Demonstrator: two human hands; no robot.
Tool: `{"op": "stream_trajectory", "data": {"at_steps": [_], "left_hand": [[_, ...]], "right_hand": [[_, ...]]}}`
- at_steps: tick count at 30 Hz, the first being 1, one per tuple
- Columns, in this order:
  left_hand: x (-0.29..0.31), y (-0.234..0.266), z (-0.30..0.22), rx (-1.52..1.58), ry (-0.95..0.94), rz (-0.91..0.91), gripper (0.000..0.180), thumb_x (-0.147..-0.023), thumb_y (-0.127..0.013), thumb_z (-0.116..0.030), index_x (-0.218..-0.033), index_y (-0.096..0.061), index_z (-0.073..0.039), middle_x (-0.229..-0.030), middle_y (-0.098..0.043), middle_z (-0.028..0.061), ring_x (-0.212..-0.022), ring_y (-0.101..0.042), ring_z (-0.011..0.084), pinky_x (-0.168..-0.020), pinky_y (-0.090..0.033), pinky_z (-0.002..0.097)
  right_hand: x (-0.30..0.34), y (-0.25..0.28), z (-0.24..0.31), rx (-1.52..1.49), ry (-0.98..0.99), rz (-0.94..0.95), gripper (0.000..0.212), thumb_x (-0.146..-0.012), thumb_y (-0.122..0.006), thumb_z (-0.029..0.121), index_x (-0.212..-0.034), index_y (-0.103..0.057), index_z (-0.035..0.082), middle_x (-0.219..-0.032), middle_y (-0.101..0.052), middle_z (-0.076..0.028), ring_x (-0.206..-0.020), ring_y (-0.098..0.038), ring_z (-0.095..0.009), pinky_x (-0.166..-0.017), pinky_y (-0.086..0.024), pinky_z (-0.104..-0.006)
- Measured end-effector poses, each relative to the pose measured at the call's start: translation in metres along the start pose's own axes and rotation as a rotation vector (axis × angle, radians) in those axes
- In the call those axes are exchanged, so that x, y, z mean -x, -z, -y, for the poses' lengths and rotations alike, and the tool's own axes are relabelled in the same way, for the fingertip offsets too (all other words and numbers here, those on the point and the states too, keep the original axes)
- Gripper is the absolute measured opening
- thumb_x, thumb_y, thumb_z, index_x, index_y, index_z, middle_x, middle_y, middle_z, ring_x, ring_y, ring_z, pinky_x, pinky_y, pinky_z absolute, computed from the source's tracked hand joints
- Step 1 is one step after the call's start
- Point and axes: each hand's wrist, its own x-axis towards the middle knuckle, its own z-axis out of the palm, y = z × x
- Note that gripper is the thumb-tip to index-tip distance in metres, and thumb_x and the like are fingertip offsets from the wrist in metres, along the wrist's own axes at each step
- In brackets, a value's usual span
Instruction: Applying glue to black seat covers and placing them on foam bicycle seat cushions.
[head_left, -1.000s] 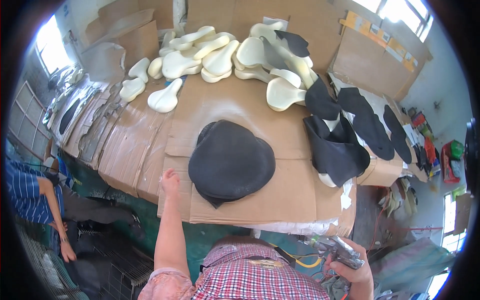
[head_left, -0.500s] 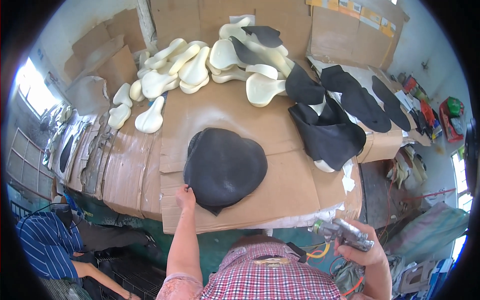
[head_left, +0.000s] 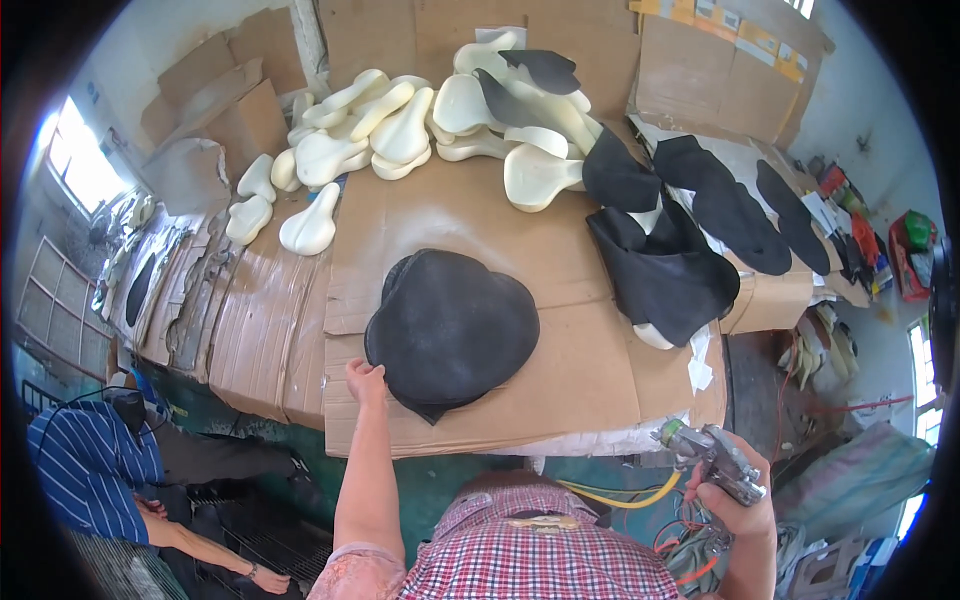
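On the cardboard-covered table (head_left: 590, 370) lies a stack of black, saddle-shaped cover pieces (head_left: 455, 325), with a pointed tip toward me. My left hand (head_left: 366, 381) is at the stack's near left edge, fingers pinched together; whether the edge is between them I cannot make out. My right hand (head_left: 738, 500) is wrapped round a metal spray gun (head_left: 722, 464) with a green part at its front. It is held off the table's near edge at the right, with its front toward the upper left. A yellow hose (head_left: 625, 500) runs below it.
Cream foam bicycle saddles (head_left: 405, 130) are heaped at the back. More black covers (head_left: 665, 265) lie at the right, one draped over a foam saddle. Farther right are flat black pieces (head_left: 740, 220). A person in a striped shirt (head_left: 95, 470) bends low at the left.
My left hand has shifted slightly left at the stack's edge. My right hand has moved the spray gun a little to the right. The person's arm at the left has moved slightly.
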Motion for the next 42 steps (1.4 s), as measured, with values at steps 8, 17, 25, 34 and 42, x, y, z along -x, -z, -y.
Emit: {"op": "stream_trajectory", "data": {"at_steps": [8,17,25,34,42], "left_hand": [[0.020,0.005,0.001,0.409,0.343,0.018,0.045,-0.081,-0.063,-0.002,-0.121,-0.043,-0.004,-0.104,-0.052,0.0110,-0.082,-0.056,0.0198,-0.060,-0.050,0.0337],[0.050,-0.002,0.010,0.447,0.254,0.247,0.059,-0.078,-0.052,0.011,-0.133,-0.035,-0.001,-0.106,-0.053,0.0106,-0.085,-0.059,0.0233,-0.065,-0.054,0.0362],[0.063,-0.009,0.000,0.508,0.365,0.183,0.043,-0.079,-0.053,0.008,-0.120,-0.044,-0.004,-0.101,-0.056,0.0094,-0.082,-0.059,0.0225,-0.063,-0.054,0.0351],[0.074,-0.048,-0.112,0.712,0.133,0.486,0.039,-0.080,-0.059,0.004,-0.114,-0.047,-0.010,-0.102,-0.060,0.0062,-0.088,-0.061,0.0205,-0.066,-0.055,0.0400],[0.102,0.036,-0.250,1.162,-0.233,0.471,0.012,-0.085,-0.061,-0.002,-0.095,-0.061,-0.009,-0.096,-0.068,0.0053,-0.083,-0.064,0.0146,-0.075,-0.052,0.0288]], "right_hand": [[-0.001,-0.007,-0.016,-0.199,-0.028,0.172,0.061,-0.069,-0.071,-0.004,-0.126,-0.049,-0.006,-0.089,-0.065,-0.015,-0.080,-0.062,-0.020,-0.072,-0.051,-0.0306],[-0.016,0.008,-0.011,-0.159,0.006,0.194,0.060,-0.068,-0.070,0.002,-0.125,-0.050,-0.006,-0.084,-0.064,-0.014,-0.074,-0.063,-0.021,-0.068,-0.053,-0.0328],[-0.015,0.017,-0.006,-0.093,-0.001,0.008,0.059,-0.069,-0.070,0.002,-0.123,-0.051,-0.008,-0.082,-0.062,-0.012,-0.072,-0.061,-0.017,-0.066,-0.052,-0.0308],[-0.015,0.023,-0.031,-0.128,-0.047,0.116,0.066,-0.072,-0.068,-0.005,-0.134,-0.044,-0.002,-0.089,-0.063,-0.015,-0.078,-0.062,-0.018,-0.073,-0.051,-0.0311],[-0.024,0.022,-0.030,-0.110,0.019,0.162,0.067,-0.073,-0.068,-0.004,-0.135,-0.044,0.002,-0.091,-0.063,-0.016,-0.081,-0.062,-0.020,-0.073,-0.050,-0.0322]]}}
